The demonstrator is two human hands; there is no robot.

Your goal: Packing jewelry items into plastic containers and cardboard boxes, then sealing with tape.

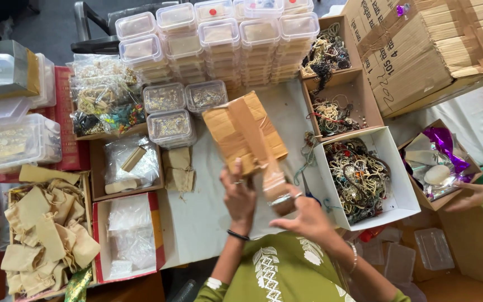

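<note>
Left hand gripping taped brown parcel, right hand peeling tape strip

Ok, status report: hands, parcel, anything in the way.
Left hand grips taped brown parcel. Right hand pulls its tape strip. White box of jewellery close beside.

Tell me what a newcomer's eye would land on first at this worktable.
At the centre, the left hand and right hand hold a taped brown cardboard packet, with the right hand pulling a strip of tape off it. Just right of them sits a white box heaped with tangled bead jewellery. Behind the packet, stacks of clear lidded plastic containers fill the far side of the table.
</note>
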